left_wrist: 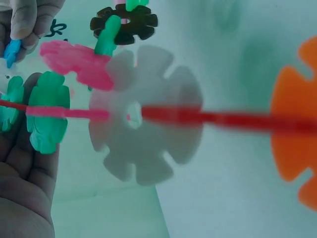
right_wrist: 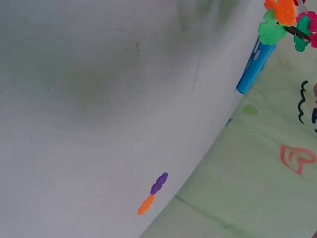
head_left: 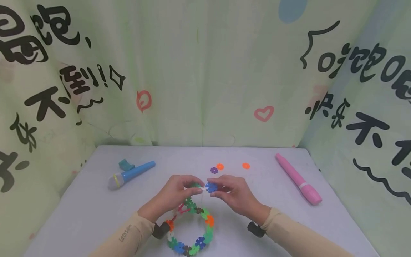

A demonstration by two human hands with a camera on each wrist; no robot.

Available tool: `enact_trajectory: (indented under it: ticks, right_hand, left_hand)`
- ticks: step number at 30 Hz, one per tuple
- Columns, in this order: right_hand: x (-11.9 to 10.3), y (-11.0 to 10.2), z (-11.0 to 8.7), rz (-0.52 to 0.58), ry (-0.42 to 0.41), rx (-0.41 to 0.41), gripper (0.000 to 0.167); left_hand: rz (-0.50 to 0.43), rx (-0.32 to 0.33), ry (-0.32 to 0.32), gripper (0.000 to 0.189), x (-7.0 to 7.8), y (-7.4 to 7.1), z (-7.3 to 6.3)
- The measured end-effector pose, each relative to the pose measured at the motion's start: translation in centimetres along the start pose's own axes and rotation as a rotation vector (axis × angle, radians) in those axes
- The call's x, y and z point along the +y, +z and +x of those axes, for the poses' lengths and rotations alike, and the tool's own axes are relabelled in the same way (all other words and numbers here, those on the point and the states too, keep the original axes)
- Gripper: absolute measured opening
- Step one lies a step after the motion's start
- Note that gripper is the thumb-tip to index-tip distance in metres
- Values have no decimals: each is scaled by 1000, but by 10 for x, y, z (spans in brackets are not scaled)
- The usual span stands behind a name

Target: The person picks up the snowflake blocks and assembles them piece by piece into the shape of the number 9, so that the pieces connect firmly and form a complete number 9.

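Observation:
In the head view, my right hand [head_left: 236,192] pinches a blue notched snowflake disc [head_left: 211,187] between thumb and fingers. Facing it, my left hand [head_left: 174,192] grips the upper end of a snowflake-disc chain, where a green disc and a whitish one show between the fingertips. The white piece meets the blue disc's edge; whether they are locked together cannot be told. Below hangs the looped chain [head_left: 208,235] of green, blue, brown, orange and other discs. Close up in the left wrist view are a translucent white disc [left_wrist: 143,158] and green disc [left_wrist: 48,131]. The right wrist view shows neither hand.
Loose purple [head_left: 214,170] and orange [head_left: 245,166] discs lie behind the hands, with another orange disc [head_left: 219,166]. A blue toy microphone [head_left: 138,171] and teal piece [head_left: 126,165] lie left. A pink stick-shaped object [head_left: 298,179] lies right. Curtains surround the white table [head_left: 80,214].

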State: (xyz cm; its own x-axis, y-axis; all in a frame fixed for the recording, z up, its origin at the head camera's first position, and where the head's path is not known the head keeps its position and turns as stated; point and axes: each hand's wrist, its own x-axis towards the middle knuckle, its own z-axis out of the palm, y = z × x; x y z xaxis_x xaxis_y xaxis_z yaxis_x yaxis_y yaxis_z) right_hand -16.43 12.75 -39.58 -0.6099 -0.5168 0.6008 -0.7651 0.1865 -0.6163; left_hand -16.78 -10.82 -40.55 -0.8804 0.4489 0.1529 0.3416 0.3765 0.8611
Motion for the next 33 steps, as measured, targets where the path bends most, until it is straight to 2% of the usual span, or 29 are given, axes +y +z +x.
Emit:
enact_trajectory:
  ticks: [4, 8, 11, 14, 18, 21, 24, 27, 33]
  right_hand:
    - [18, 2, -2, -5, -29, -3, 47]
    - [32, 0, -4, -8, 4, -46, 55]
    - [39, -9, -5, -58, 102, -118, 64]
    - [57, -23, -9, -154, 238, -151, 60]
    - [100, -47, -19, -260, 433, -112, 44]
    - [131, -63, -26, -299, 543, -84, 42]
    - [152, -74, -30, -305, 613, -64, 43]
    - [163, -80, -32, -306, 691, -51, 45]
    - [177, -85, -30, -359, 752, -80, 52]
  left_hand:
    - [5, 9, 1, 17, 1, 0, 2]
    - [39, 18, 29, 17, -1, 0, 3]
    - [69, 21, 26, 16, -2, 1, 3]
    - [91, 28, 4, 16, -2, 0, 2]
    - [102, 34, -25, 17, -3, -1, 0]
    - [104, 39, -35, 17, -3, -2, -2]
    - [98, 41, -41, 16, -4, -2, -3]
    - [87, 37, -42, 16, -4, -1, -3]
    - [69, 28, -50, 16, -3, -1, -1]
